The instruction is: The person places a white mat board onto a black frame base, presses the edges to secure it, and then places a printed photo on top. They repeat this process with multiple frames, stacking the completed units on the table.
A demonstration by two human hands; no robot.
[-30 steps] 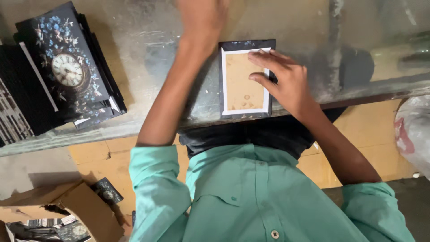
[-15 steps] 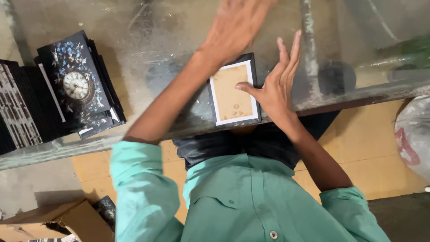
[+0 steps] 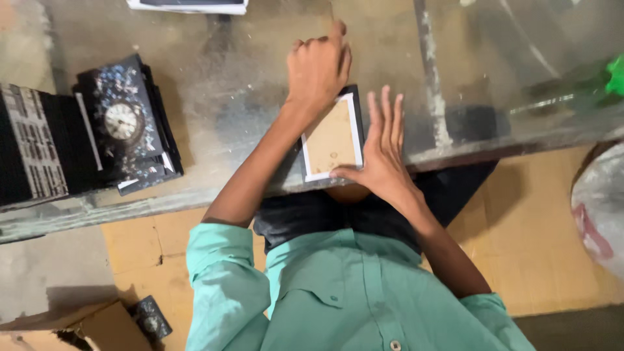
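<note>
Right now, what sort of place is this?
Probably a small workshop for decorative clocks: a worn glass-topped bench, a stack of black clock panels, and a cardboard box with another on the floor.

clock-faced black boxes (image 3: 123,133), cardboard box (image 3: 97,328), green object (image 3: 614,75)

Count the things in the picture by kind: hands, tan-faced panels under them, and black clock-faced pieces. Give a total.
Hands: 2, left hand and right hand
Tan panel with white border: 1
Black clock-faced pieces: 2, on the table and by the carton
Total: 5
</note>
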